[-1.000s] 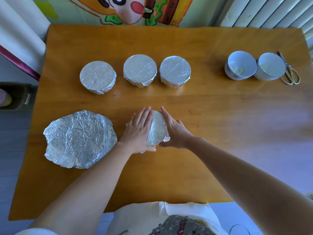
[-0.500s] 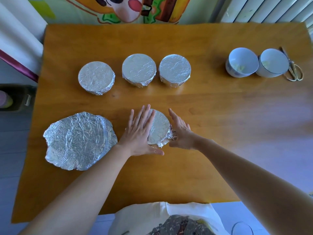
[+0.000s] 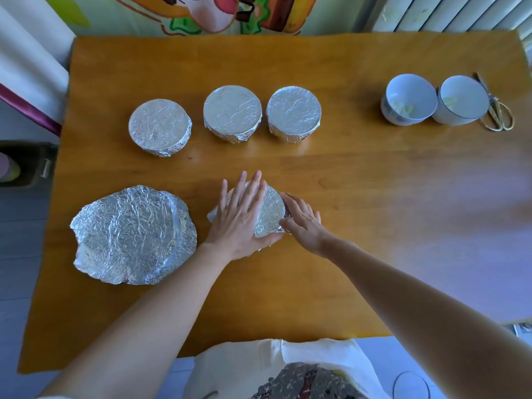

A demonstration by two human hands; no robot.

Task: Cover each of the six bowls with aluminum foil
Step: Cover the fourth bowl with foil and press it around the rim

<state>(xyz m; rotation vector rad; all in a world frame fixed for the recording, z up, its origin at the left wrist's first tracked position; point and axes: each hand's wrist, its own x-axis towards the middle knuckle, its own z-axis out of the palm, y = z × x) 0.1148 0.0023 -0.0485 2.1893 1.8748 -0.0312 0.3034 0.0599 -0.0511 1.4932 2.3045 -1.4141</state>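
- Where is the bowl that is being worked on?
- It is in the middle of the tabletop [image 3: 374, 226], on the near side. It is the wrapped bowl [image 3: 272, 216], with shiny foil over its top. Both hands are on it.
- What is the left hand doing?
- The left hand [image 3: 241, 218] lies flat on top of the foil. Its grip is spread, with the fingers straight and pointing to the far side.
- And the right hand?
- The right hand [image 3: 305, 223] pushes on the right side of that bowl. Its grip is flat too. The fingers are straight and close together, and they press the foil against the side.
- What else has foil on it?
- Three bowls stand in a row on the far side. They are the left covered bowl [image 3: 159, 126], the middle covered bowl [image 3: 232, 113] and the right covered bowl [image 3: 293, 113]. The middle and right ones stand just beside each other.
- Which bowls are open on top?
- Two white ones at the far right. The first open bowl [image 3: 410, 99] is right beside the second open bowl [image 3: 462, 99]. A pair of scissors [image 3: 499, 118] lies just to the right of them.
- What is the big shiny thing?
- It is a big crinkly foil sheet [image 3: 129, 234]. It lies flat at the near left, close to the left arm.
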